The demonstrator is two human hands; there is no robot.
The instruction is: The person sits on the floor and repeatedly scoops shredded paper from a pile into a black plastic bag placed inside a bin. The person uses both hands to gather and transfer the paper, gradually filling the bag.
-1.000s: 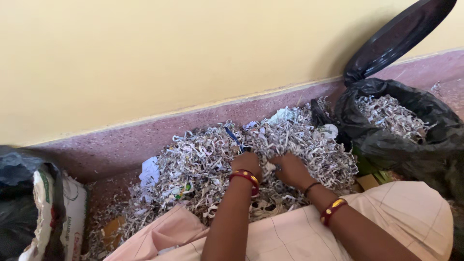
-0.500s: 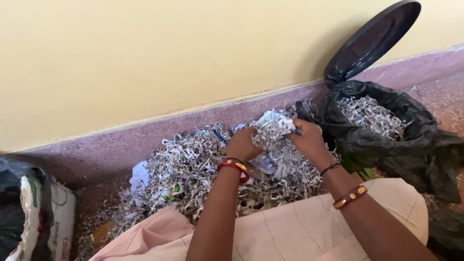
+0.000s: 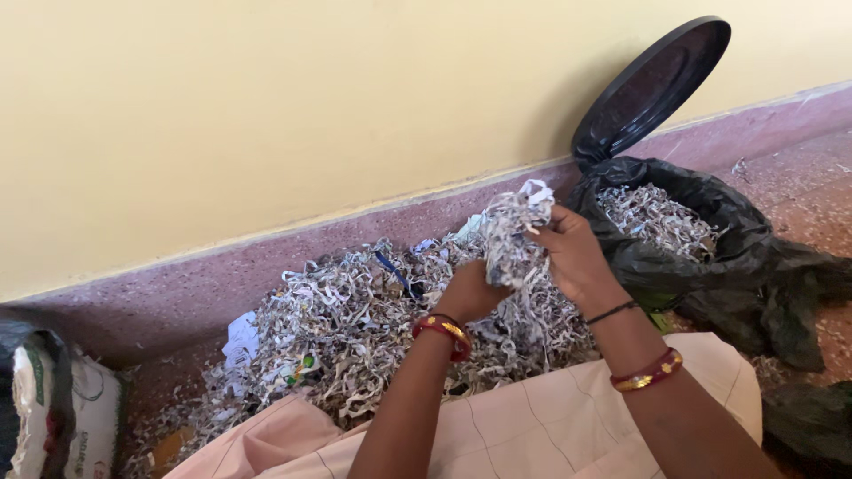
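Both hands are up with a clump of shredded paper [image 3: 513, 232] pinched between them; left hand [image 3: 472, 291] is clenched on its underside at 7 o'clock, right hand [image 3: 572, 257] grasps its side at 3 o'clock; the clump hangs above the floor pile [image 3: 346, 319], with the black-lined bin [image 3: 701, 232] at 3 o'clock; half a second ago the bundle sat lower and further from the bin.

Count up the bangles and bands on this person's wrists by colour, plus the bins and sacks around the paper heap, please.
Red-and-gold bangles: 2, one on the left wrist, one on the right forearm
Thin black wrist bands: 1
Black lidded bins lined with a black bag: 1
White printed sacks: 1
Total: 5
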